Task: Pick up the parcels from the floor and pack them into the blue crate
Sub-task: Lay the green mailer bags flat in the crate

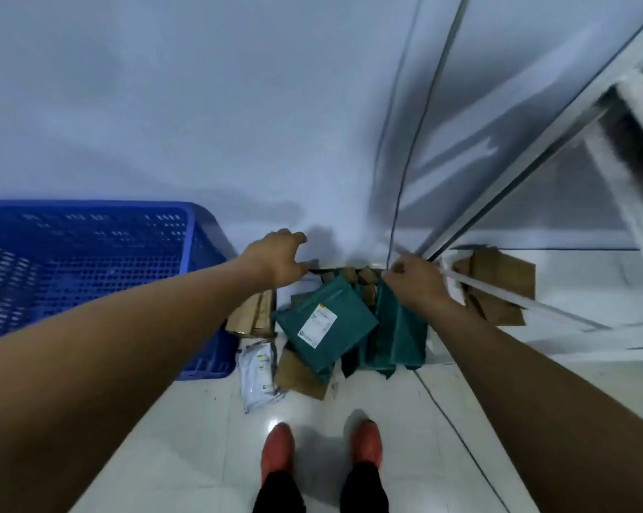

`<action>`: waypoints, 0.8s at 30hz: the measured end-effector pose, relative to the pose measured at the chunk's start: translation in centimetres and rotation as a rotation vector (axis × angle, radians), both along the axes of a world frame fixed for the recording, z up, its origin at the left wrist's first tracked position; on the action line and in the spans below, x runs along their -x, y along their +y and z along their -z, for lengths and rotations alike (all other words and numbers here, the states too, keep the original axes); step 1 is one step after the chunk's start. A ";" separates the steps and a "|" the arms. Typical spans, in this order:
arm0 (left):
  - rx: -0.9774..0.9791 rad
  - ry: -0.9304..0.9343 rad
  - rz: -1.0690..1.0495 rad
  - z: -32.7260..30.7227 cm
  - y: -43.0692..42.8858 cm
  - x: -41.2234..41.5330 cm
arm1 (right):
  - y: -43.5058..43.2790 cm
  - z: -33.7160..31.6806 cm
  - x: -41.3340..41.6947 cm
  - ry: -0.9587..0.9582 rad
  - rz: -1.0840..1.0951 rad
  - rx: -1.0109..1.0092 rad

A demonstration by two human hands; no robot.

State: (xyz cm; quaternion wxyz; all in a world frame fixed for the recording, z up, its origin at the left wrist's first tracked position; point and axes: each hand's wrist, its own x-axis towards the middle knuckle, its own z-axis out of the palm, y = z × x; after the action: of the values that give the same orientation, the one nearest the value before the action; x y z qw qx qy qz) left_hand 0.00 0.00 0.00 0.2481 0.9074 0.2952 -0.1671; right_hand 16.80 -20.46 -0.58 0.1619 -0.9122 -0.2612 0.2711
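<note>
A pile of parcels lies on the white tiled floor against the wall. On top is a green mailer with a white label [321,322], a second green mailer [399,336] beside it to the right. Brown cardboard parcels [251,312] and a white plastic mailer [258,372] lie at the left of the pile. The blue crate [90,261] stands to the left, perforated, with nothing visible inside. My left hand [275,259] hovers above the pile's far left, fingers spread, holding nothing. My right hand [416,283] is over the right green mailer, fingers curled; whether it grips the mailer is unclear.
A white metal shelf frame [527,301] stands at the right, with flat brown cardboard [497,275] under it. The wall rises right behind the pile. My two red shoes [321,449] stand on the tiles just in front of the parcels.
</note>
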 end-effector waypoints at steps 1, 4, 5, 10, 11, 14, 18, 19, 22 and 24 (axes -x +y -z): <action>0.010 0.025 -0.006 1.6 -0.3 -0.1 | -0.1 1.9 -0.1 0.041 0.037 -0.011; 0.041 0.048 -0.090 9.0 -0.7 -0.3 | -0.2 9.2 -1.0 0.100 0.117 0.008; 0.051 0.053 -0.119 11.4 -0.8 -0.3 | -0.2 11.7 -1.1 0.112 0.134 0.003; 0.063 0.071 -0.214 21.7 -1.1 -1.1 | -0.4 22.2 -2.2 0.145 0.285 -0.011; 0.062 0.081 -0.223 23.4 -1.1 -1.2 | -0.5 24.2 -2.3 0.179 0.338 -0.015; 0.102 0.088 -0.263 29.2 -1.0 -1.8 | -0.2 30.6 -1.7 0.306 0.491 0.008; 0.161 0.157 -0.297 35.8 -0.4 -2.9 | -0.1 41.0 -0.8 0.600 0.738 -0.030; 0.181 0.177 -0.304 37.3 -0.3 -3.3 | -0.3 44.6 -0.8 0.651 0.793 -0.075; 0.307 0.210 -0.355 41.2 -0.3 -4.1 | -0.5 52.6 -0.5 0.696 1.083 -0.187; 0.374 0.225 -0.385 43.7 -0.5 -4.3 | -0.7 55.1 -0.4 0.676 1.277 -0.225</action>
State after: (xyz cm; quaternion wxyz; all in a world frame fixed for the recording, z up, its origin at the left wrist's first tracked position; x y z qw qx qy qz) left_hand 4.30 -0.46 -43.66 0.4039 0.7488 0.4519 -0.2681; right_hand 17.23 -21.16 -55.70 0.4529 -0.7310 0.3595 0.3623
